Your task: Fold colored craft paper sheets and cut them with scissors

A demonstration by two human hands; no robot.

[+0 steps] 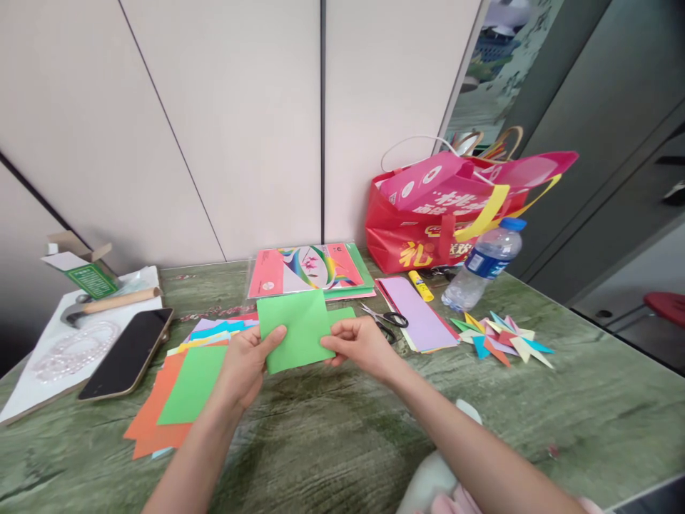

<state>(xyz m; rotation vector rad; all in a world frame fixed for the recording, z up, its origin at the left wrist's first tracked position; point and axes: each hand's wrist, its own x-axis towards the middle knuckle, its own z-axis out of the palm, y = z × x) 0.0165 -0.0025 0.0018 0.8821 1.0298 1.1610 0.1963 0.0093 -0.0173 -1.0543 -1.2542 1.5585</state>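
Observation:
A square of green paper (295, 332) is held up above the table between both hands. My left hand (250, 357) grips its left edge, thumb on the front face. My right hand (356, 344) pinches the lower right edge between thumb and fingers. Another bit of green shows behind the square on the right; whether it is a separate sheet or a fold I cannot tell. Left of the hands lies a fanned stack of coloured paper (147, 410) in orange, green, yellow and blue. Scissors (393, 318) with black handles lie just beyond my right hand.
A paper pack (310, 268), purple strips (414, 314), a yellow glue stick (421, 285), a water bottle (481, 268) and a red bag (417, 221) stand or lie behind. Folded paper stars (506, 335) are at right; a phone (128, 353) and a hammer-like tool (115, 301) at left.

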